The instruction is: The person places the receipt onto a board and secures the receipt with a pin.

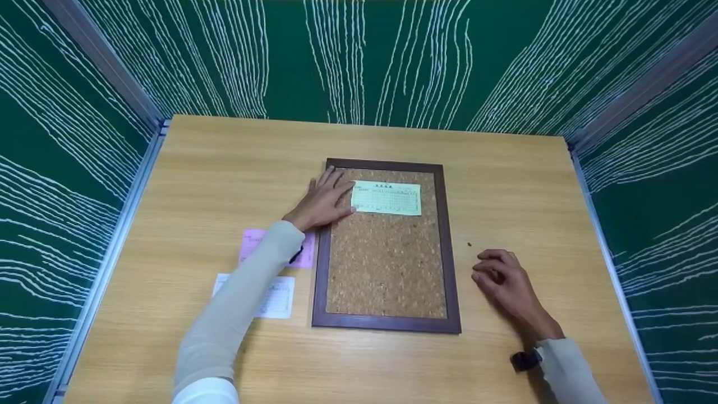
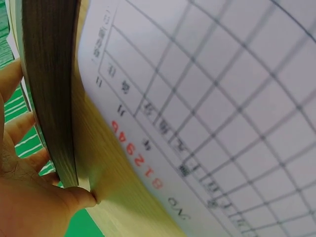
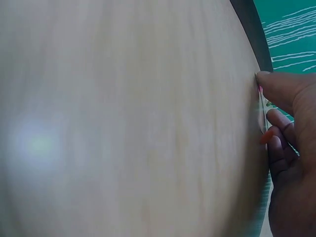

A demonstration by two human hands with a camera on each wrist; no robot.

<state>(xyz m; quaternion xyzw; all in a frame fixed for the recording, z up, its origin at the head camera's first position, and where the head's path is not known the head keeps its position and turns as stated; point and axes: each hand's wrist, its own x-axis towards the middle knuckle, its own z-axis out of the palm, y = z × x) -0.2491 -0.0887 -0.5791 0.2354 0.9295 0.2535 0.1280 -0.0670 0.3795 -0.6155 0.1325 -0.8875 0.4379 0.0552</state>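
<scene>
A brown-framed corkboard (image 1: 387, 264) lies on the wooden table. Near its top is a green printed slip (image 1: 387, 197). My left hand (image 1: 324, 203) rests with spread fingers over the board's left edge, thumb and index finger touching the slip's left side. Right of the board, my right hand (image 1: 502, 279) is low over the table, fingers loosely bent, thumb and index finger apart. Just beyond its fingertips lies a tiny dark green object (image 1: 469, 244), too small to identify. A small orange spot (image 3: 267, 136) shows by the right fingers; whether it is held is unclear.
Left of the board lie a pink slip (image 1: 305, 251) and, nearer me, a white slip (image 1: 283, 297), both partly covered by my left arm. Green panels (image 1: 387, 62) with white wavy lines enclose the table (image 1: 235, 163) at the back and sides.
</scene>
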